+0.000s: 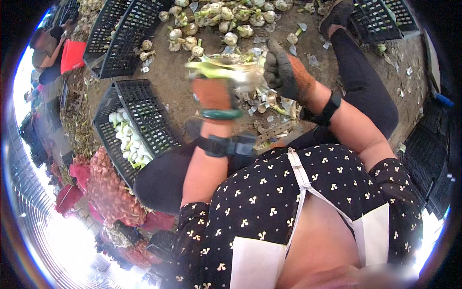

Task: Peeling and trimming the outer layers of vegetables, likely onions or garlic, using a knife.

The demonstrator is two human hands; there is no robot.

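Observation:
My left hand [213, 93], in an orange and dark work glove, is closed around a garlic plant with its green stalk [209, 68] pointing left. Motion blurs both the hand and the garlic bulb [251, 76]. My right hand [288, 70], gloved in orange and black, has its fingers curled against the papery skin at the bulb's right side, thumb raised. Loose garlic skins [269, 99] lie on the ground below the hands. Beyond them is a heap of untrimmed garlic bulbs [231, 16].
A tilted black plastic crate [151, 112] at left contains pale cleaned garlic [131, 142]. More crates stand at upper left [119, 39] and upper right [377, 21]. A filled mesh sack [112, 188] lies lower left. Another person [48, 54] sits near a red bucket [72, 56].

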